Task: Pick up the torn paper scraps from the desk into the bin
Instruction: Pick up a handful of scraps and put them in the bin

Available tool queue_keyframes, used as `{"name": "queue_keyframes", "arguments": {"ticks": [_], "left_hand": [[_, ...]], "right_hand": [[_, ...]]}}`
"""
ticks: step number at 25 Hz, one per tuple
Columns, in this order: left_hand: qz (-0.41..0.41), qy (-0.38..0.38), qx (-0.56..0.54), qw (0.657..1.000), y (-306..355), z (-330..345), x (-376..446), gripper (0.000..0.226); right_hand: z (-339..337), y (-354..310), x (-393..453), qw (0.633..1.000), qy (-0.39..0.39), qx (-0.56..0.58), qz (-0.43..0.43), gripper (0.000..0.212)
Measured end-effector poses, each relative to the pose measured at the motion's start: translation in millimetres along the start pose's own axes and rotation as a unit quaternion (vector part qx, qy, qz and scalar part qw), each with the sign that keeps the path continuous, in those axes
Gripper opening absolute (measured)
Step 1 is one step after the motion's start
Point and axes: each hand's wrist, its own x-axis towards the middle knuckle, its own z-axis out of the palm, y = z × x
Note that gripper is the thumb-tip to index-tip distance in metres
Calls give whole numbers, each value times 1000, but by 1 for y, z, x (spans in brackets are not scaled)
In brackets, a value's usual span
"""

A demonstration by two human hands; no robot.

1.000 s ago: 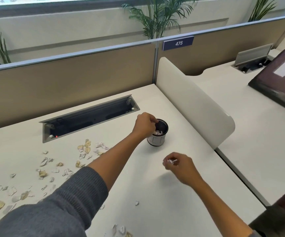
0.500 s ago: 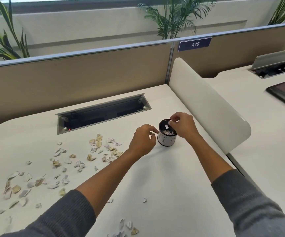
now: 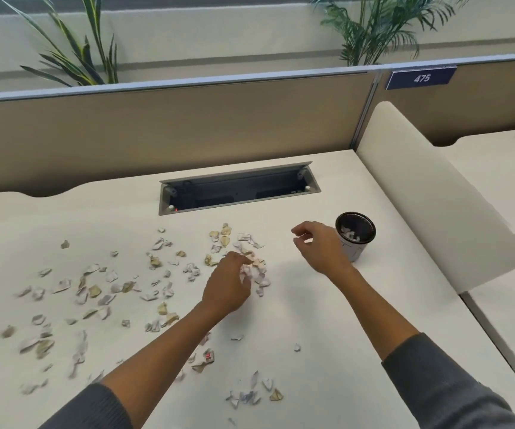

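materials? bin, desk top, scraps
Small round bin: dark glossy inside, pale matte outer wall; plastic or card, unclear. Cream desk top: smooth matte laminate by its look, no grain visible. Torn scraps: thin crumpled paper, white and tan, ragged curled edges.

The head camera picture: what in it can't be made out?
- Left hand: its fingertips cover the torn paper scraps beneath, so whether it pinches one is unclear.
- Small black-rimmed round bin: the right hand hides its lower left side; how full it is stays hidden.
- Scraps at far left: blurred.
- Print on scraps: too small.
- Dark cable tray slot: contents in shadow.
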Motion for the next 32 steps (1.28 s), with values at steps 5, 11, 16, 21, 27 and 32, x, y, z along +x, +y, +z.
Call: {"name": "queue_keyframes", "arguments": {"ticks": [5,11,16,21,27,32], "left_hand": [[-83,-51,57,994,-36,-12,-4,73],[-123,-96,61,986,-36,-13,11,93],[-108,-116,31,987,-36,-12,26,94],[-92,-107,15,990,-33,-5,34,64],[-97,-94,-11,991,-22,4,37,68],[-101,-110,24,989,-5,15,36,103]], "right_hand": [[63,0,-3,977,-203,-61,28,72],[102,-4,-2,966,-206,-157,-10,106],[118,-5,7,969,-184,-159,-53,53],[120,5,9,973,-188,-117,-60,15],[85,7,4,988,-150,47,11,6],[22,10,6,969,-102,210,76,10]]}}
